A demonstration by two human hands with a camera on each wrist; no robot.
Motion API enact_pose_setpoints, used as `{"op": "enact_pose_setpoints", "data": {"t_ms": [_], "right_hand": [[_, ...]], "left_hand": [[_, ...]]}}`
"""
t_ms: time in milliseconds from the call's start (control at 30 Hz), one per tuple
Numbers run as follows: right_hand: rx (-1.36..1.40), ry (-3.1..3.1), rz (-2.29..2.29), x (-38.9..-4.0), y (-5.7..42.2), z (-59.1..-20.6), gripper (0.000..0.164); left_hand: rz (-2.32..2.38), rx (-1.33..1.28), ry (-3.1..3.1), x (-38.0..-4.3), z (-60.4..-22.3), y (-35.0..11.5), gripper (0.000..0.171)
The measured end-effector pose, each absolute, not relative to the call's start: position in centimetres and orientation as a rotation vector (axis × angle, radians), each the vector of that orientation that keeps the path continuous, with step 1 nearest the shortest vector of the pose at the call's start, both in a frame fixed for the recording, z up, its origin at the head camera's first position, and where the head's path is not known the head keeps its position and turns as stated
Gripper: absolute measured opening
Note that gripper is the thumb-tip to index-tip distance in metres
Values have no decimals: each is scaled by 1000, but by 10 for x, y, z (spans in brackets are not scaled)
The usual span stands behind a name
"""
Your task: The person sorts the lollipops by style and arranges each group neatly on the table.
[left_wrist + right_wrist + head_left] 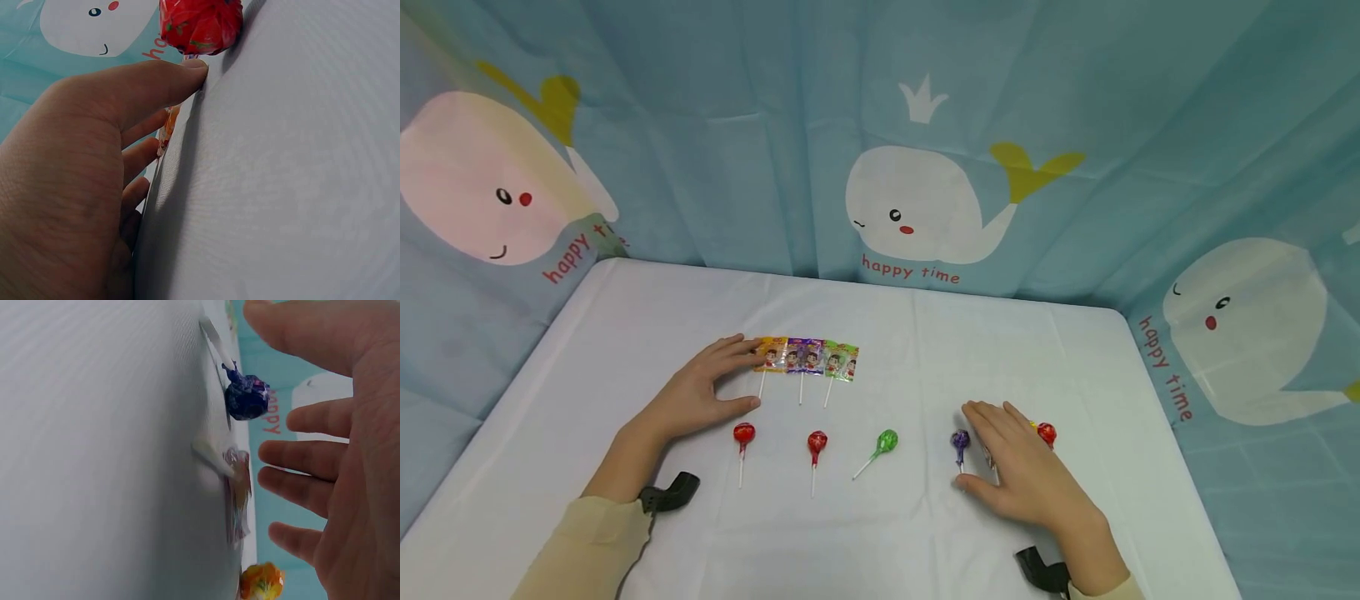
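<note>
At the left, my left hand (pixel 703 390) has its fingertips on a flat orange-wrapped lollipop (pixel 774 356), with the thumb spread beside its stick. A purple flat lollipop (pixel 805 356) and a green flat lollipop (pixel 841 361) lie in the same row. My right hand (pixel 1026 479), fingers extended, hovers over a flat lollipop in a clear, reddish wrapper (pixel 237 497), mostly hidden in the head view. A round purple lollipop (pixel 960 440) lies by its thumb and index finger. An orange-yellow round lollipop (pixel 262 581) shows past the little finger in the right wrist view.
Nearer the front lie a red round lollipop (pixel 744 433), another red lollipop (pixel 817 442) and a green round lollipop (pixel 887 440). A further red lollipop (pixel 1047 433) peeks out beyond my right hand. The white tablecloth (pixel 880 533) meets a blue whale-print curtain (pixel 745 167).
</note>
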State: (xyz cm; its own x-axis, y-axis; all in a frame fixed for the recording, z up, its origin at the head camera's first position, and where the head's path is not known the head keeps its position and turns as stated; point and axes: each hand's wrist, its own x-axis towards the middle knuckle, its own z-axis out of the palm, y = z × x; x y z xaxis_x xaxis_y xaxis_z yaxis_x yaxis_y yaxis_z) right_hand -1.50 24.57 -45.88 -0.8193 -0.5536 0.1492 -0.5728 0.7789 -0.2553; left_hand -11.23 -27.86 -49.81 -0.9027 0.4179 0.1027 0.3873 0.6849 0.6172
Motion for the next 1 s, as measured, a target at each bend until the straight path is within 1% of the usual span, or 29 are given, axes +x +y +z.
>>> {"op": "enact_pose_setpoints", "data": {"t_ms": [333, 867, 1000], "right_hand": [[924, -2872, 433, -5, 261, -462, 89], [953, -2863, 337, -3, 275, -462, 85], [955, -2873, 332, -2, 276, -462, 87]], "left_hand": [[999, 675, 2845, -113, -498, -277, 69], [1003, 669, 2839, -113, -498, -278, 69], [1009, 670, 2836, -113, -497, -278, 70]]}}
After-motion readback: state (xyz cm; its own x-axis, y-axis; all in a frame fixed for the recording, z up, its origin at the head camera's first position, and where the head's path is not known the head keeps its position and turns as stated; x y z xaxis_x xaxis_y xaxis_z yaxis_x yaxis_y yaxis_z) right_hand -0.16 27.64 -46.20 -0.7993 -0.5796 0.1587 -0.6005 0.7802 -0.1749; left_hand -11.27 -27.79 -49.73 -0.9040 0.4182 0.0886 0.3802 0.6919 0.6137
